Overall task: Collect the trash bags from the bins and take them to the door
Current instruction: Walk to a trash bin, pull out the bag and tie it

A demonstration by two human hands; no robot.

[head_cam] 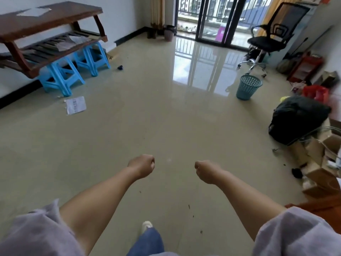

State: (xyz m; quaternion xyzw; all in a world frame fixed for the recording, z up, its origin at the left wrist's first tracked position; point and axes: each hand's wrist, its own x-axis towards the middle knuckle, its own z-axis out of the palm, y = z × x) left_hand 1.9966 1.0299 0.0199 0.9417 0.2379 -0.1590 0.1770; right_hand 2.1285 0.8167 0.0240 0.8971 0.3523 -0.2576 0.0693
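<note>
Glossy beige tiled floor spreads toward a dark-framed glass balcony door. Two bins stand on it: one teal plastic mesh wastebasket near a black mesh office chair, and one brownish bin by the door. One full black plastic trash bag sits at the right, beside cardboard boxes. Two blue plastic stools prop up a dark wooden bench. Left hand and right hand are both curled into fists, holding nothing.
</note>
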